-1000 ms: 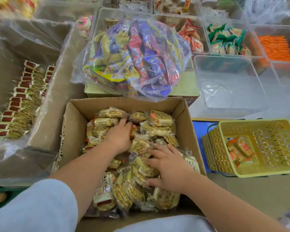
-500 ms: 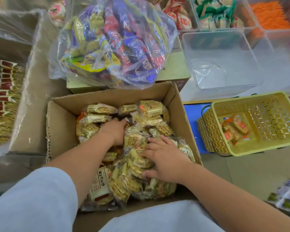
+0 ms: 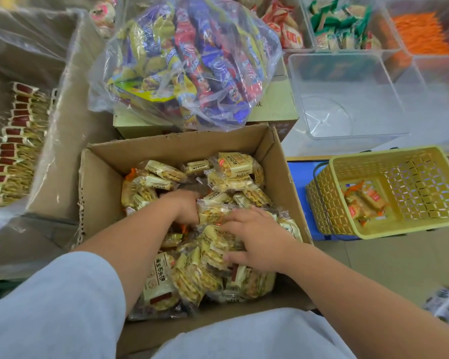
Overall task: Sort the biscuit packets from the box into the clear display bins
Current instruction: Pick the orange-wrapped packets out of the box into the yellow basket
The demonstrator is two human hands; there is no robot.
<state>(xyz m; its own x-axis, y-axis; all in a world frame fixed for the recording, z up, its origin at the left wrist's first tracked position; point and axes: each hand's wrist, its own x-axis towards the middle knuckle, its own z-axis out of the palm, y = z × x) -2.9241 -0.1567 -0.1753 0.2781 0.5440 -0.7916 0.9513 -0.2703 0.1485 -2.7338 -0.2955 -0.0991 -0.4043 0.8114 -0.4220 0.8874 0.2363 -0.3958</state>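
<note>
An open cardboard box (image 3: pixel 182 149) in front of me is piled with cream and yellow biscuit packets (image 3: pixel 233 168). Both my hands are down in the pile, close together. My left hand (image 3: pixel 183 207) is bent at the knuckles, its fingertips buried among the packets at the middle of the box. My right hand (image 3: pixel 255 239) grips a bunch of packets, fingers over the top and thumb underneath. An empty clear display bin (image 3: pixel 344 57) stands beyond the box to the right.
A clear bag of colourful snacks (image 3: pixel 192 60) lies on a closed carton behind the box. A yellow basket (image 3: pixel 389 155) holding a few packets sits at right. A plastic-lined box of red-tipped packets (image 3: pixel 16 141) is at left. Filled bins (image 3: pixel 342 27) line the back.
My left hand has pushed deeper into the pile and toward my right hand. My right hand has closed around a bunch of packets. My head has tilted, shifting the view down.
</note>
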